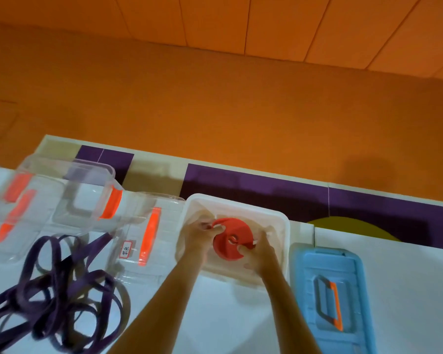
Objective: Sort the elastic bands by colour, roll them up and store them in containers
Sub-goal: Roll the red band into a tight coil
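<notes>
Holding the red roll [232,238] by its rim, the left grip [199,237] and right grip [259,254] both curl their fingers round it over the open white tub [285,226]. I cannot tell whether it rests on the bottom. Red looks nearly done: it is wound into a tight flat disc with a small centre hole, ready to store. Purple is left, I judge: the purple bands [54,284] lie in a loose tangle of flat loops on the white desk [407,290], beside a clear box [131,267] with orange latches and a label. A ribbed blue lid [330,290] lies right of the tub.
</notes>
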A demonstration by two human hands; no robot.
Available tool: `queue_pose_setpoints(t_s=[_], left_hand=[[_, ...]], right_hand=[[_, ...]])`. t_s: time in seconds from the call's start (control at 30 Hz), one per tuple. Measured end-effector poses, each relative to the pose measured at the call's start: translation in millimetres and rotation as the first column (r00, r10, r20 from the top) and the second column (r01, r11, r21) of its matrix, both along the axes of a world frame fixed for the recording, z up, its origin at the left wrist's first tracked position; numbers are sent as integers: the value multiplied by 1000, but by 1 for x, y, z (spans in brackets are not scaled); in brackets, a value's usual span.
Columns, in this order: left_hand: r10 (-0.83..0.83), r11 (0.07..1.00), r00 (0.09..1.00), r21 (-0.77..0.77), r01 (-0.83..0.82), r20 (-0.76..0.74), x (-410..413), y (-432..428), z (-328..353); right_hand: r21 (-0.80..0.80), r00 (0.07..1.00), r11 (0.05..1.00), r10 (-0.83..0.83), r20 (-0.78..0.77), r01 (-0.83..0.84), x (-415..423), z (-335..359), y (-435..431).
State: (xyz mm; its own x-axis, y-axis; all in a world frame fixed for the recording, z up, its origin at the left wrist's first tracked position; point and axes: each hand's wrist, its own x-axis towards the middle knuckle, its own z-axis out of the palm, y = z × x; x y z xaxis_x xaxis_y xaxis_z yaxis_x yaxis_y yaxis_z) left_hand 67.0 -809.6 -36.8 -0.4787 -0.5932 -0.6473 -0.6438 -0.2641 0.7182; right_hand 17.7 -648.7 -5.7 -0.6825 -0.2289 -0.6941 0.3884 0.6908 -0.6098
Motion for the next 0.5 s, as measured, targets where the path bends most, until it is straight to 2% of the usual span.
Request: queue_pose_setpoints(t_s=[0.17, 0.3, 0.4, 0.5], left_hand=[[102, 985, 988, 125, -116, 114, -11, 1, -19], [95, 993, 992, 63, -100, 88, -11, 0, -30], [56, 998, 997, 29, -57, 52, -10, 0, -32], [-11, 1000, 1000, -2, 11, -3, -11, -3, -35]], right_hand=[[40, 999, 998, -40, 6, 39, -12, -24, -4], [49, 999, 998, -37, -9, 38, -10, -32, -8], [127, 998, 992, 22, -51, -16, -9, -37, -10], [137, 999, 990, -5, -34, 10, -7, -39, -12]])
